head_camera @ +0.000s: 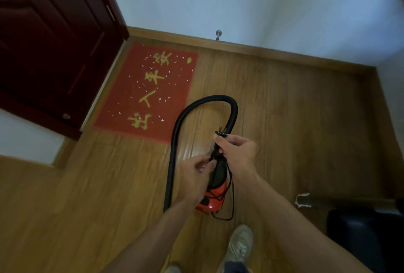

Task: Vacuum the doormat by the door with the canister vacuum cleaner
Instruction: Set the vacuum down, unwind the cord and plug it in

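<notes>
Both hands work together right above the canister vacuum (211,204). The right hand (238,152) is clamped on the black cord (231,196) just under the plug (221,134), and the left hand (194,174) pinches the bundled turns below it. I'd say the cord is being freed. It is best let out loop by loop, clear of the hose (175,141) arching over the vacuum. Beyond the vacuum, to its left by the door (43,43), lies the doormat (122,102), speckled with white scraps (162,120). I see no socket.

yellow 出入平安 on red doormat (150,89)
</notes>
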`<move>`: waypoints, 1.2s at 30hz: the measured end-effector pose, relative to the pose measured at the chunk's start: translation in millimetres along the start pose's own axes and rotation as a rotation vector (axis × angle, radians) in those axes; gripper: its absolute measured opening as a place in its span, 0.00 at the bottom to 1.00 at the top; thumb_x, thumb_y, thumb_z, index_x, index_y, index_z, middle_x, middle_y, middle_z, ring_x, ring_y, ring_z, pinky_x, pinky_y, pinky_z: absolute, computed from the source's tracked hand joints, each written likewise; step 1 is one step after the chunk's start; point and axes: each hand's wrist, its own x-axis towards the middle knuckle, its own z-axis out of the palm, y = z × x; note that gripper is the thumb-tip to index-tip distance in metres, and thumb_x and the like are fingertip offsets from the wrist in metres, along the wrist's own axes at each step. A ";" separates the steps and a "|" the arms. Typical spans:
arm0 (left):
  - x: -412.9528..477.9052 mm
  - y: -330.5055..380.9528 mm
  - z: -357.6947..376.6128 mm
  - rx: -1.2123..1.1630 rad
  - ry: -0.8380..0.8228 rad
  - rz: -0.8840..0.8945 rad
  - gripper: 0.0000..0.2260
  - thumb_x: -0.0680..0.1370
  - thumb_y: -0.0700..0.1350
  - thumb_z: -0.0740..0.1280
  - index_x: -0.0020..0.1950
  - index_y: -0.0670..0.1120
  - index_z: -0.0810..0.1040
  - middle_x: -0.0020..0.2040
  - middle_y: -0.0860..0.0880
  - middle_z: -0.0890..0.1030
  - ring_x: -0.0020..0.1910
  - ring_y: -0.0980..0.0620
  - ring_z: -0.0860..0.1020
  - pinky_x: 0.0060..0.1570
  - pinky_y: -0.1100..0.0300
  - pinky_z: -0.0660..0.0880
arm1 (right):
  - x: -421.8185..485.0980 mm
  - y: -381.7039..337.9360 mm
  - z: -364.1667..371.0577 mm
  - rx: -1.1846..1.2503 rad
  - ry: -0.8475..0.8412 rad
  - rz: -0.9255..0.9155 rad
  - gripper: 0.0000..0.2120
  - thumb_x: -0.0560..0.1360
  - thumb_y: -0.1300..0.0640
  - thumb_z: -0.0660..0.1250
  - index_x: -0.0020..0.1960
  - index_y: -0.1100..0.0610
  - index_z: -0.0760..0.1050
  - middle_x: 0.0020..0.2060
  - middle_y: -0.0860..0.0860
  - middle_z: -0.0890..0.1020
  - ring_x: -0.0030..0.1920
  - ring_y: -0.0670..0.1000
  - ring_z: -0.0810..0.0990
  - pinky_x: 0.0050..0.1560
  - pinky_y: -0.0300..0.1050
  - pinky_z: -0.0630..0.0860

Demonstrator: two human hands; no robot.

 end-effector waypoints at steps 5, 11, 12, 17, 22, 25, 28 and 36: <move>-13.5 61.2 -28.2 -0.049 -0.018 0.105 0.04 0.76 0.39 0.73 0.50 0.42 0.86 0.41 0.51 0.86 0.41 0.58 0.84 0.44 0.67 0.79 | -49.5 -60.5 8.3 0.088 0.104 -0.059 0.10 0.70 0.56 0.77 0.36 0.62 0.82 0.28 0.49 0.77 0.32 0.47 0.76 0.35 0.39 0.74; -29.1 147.4 -51.8 -0.014 -0.074 0.288 0.03 0.75 0.43 0.74 0.48 0.48 0.86 0.40 0.56 0.85 0.41 0.59 0.83 0.44 0.64 0.80 | -116.6 -150.6 -3.2 0.089 0.202 -0.220 0.05 0.72 0.57 0.75 0.39 0.56 0.83 0.31 0.47 0.81 0.32 0.41 0.78 0.36 0.33 0.75; -32.8 162.8 -53.6 -0.015 -0.082 0.326 0.03 0.75 0.42 0.74 0.47 0.49 0.86 0.39 0.57 0.85 0.40 0.60 0.83 0.43 0.64 0.80 | -127.2 -165.7 -6.9 0.087 0.216 -0.248 0.04 0.72 0.57 0.75 0.39 0.56 0.83 0.32 0.48 0.82 0.33 0.40 0.78 0.35 0.32 0.75; -54.0 230.2 -56.7 -0.008 -0.194 0.418 0.06 0.74 0.41 0.75 0.50 0.46 0.86 0.43 0.55 0.86 0.43 0.59 0.84 0.47 0.60 0.81 | -180.6 -232.8 -34.9 0.093 0.315 -0.356 0.05 0.72 0.57 0.75 0.39 0.53 0.81 0.35 0.48 0.84 0.36 0.44 0.80 0.39 0.37 0.77; -91.5 300.0 -59.3 -0.045 -0.290 0.498 0.08 0.74 0.40 0.75 0.48 0.52 0.85 0.43 0.57 0.85 0.43 0.59 0.84 0.47 0.61 0.81 | -231.8 -289.7 -67.6 0.095 0.387 -0.420 0.05 0.71 0.56 0.76 0.39 0.53 0.81 0.36 0.47 0.84 0.40 0.45 0.82 0.45 0.41 0.80; -116.1 343.8 -58.0 -0.083 -0.341 0.562 0.07 0.73 0.41 0.75 0.47 0.53 0.86 0.42 0.59 0.85 0.43 0.60 0.84 0.45 0.67 0.79 | -260.0 -323.0 -86.3 0.160 0.413 -0.445 0.06 0.71 0.58 0.76 0.40 0.59 0.81 0.36 0.50 0.84 0.37 0.46 0.82 0.41 0.38 0.79; -137.3 377.4 -52.2 -0.143 -0.360 0.565 0.06 0.73 0.42 0.75 0.48 0.50 0.87 0.42 0.55 0.87 0.43 0.57 0.84 0.47 0.61 0.81 | -285.0 -351.9 -106.5 0.137 0.439 -0.509 0.06 0.71 0.58 0.76 0.41 0.61 0.82 0.33 0.48 0.82 0.31 0.40 0.78 0.34 0.31 0.73; -202.6 450.8 -26.0 -0.181 -0.394 0.669 0.10 0.73 0.42 0.76 0.54 0.46 0.85 0.46 0.52 0.86 0.44 0.55 0.85 0.52 0.57 0.82 | -351.1 -405.9 -167.6 0.209 0.532 -0.656 0.05 0.71 0.59 0.76 0.39 0.58 0.83 0.30 0.47 0.83 0.33 0.41 0.80 0.42 0.40 0.80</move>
